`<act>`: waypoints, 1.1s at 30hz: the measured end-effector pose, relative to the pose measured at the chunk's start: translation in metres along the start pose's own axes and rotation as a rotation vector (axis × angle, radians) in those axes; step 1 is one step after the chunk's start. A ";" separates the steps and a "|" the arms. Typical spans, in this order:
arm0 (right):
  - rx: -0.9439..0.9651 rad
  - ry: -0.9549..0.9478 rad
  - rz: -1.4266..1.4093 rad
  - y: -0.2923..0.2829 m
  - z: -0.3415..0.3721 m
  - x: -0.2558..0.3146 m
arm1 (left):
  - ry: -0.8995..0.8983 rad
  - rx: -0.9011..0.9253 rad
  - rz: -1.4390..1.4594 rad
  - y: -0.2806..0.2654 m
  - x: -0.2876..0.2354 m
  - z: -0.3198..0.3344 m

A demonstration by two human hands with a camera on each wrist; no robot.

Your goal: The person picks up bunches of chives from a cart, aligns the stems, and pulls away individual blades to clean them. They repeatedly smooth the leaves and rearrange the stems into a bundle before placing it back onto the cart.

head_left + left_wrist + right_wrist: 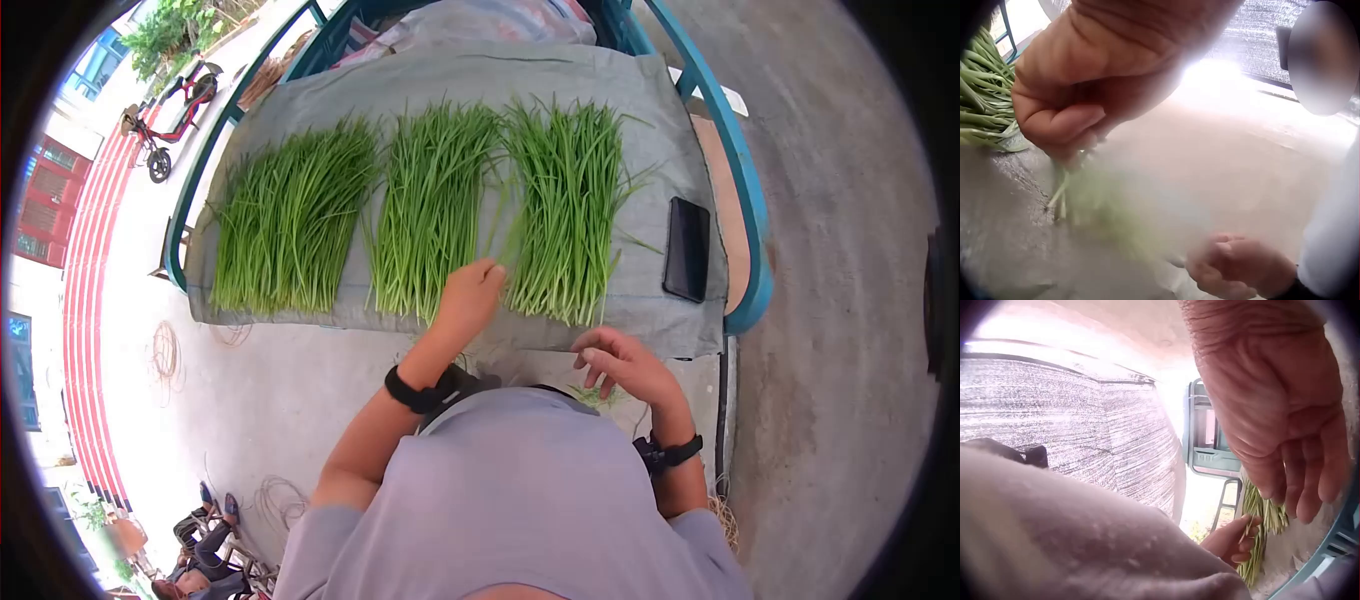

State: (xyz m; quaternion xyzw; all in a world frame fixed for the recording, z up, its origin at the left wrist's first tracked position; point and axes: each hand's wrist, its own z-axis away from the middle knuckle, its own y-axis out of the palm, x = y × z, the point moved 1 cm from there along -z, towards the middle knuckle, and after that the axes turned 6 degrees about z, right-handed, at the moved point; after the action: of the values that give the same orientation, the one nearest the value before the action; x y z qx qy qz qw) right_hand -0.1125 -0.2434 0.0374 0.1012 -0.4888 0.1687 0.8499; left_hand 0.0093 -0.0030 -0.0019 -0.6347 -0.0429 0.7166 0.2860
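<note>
Three bundles of green chives lie side by side on a grey cloth [650, 90]: a left bundle [290, 220], a middle bundle [430, 210] and a right bundle [565, 210]. Between the lower ends of the middle and right ones, my left hand [472, 300] has its fingers curled. It pinches a few thin chive stems [1062, 197], whose pale ends stick out below the fingertips in the left wrist view. My right hand [632, 368] hovers by the cloth's near edge, below the right bundle, fingers loosely bent and holding nothing. Blurred green bits [1107, 206] show between the hands.
A black phone [687, 250] lies on the cloth at the right. Teal rails [735, 150] of the cart frame both sides. Behind the cloth is a striped sack [480, 22]. Green scraps [597, 395] are below the right hand. A seated person [205, 560] is at lower left.
</note>
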 end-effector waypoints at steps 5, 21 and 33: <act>0.064 -0.009 0.053 0.002 -0.006 0.029 | -0.254 0.121 0.583 -0.012 -0.020 0.014; -0.274 -0.961 0.850 0.033 -0.113 0.090 | -0.205 0.260 0.895 -0.056 -0.052 0.045; 0.080 -0.384 0.079 0.061 -0.085 0.110 | 0.167 -0.081 0.849 -0.061 -0.067 0.048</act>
State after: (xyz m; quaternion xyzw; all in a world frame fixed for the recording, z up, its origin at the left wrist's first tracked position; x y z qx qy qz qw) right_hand -0.0173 -0.1376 0.0908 0.1461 -0.6383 0.1987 0.7292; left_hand -0.0116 0.0309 0.0926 -0.6625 0.2173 0.7146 -0.0568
